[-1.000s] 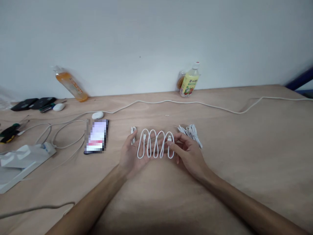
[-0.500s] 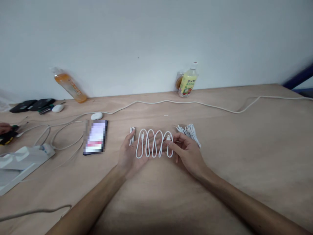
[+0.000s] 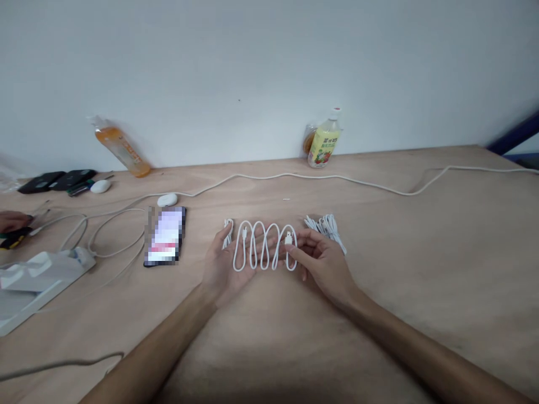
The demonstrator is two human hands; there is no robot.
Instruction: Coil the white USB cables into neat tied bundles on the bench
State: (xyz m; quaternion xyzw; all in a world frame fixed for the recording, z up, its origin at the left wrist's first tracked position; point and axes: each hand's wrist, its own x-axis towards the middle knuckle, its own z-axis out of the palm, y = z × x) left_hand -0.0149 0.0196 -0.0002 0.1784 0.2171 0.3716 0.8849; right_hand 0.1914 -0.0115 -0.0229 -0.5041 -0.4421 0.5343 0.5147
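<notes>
A white cable (image 3: 264, 247) lies in several side-by-side loops across the palm and fingers of my left hand (image 3: 225, 269), which is open and palm up beneath it. My right hand (image 3: 322, 261) pinches the cable's right end near a USB plug, between thumb and fingers. The other plug shows at the left end of the loops. Just behind my left thumb sits a small bundle of white cable (image 3: 228, 231). Beyond my right hand lies a larger bundle of white cables (image 3: 328, 229) on the wooden table (image 3: 421, 252).
A phone (image 3: 166, 235), a white power strip (image 3: 46, 280) and white earbud-like cases are on the left. Two bottles, orange (image 3: 122, 150) and yellow (image 3: 324, 143), lean at the wall. A long white cord (image 3: 286, 175) crosses behind. Another person's hand (image 3: 13, 221) shows at far left.
The plug at the right end has shifted slightly left with my right fingers. Otherwise the looped cable and both hands are nearly where they were.
</notes>
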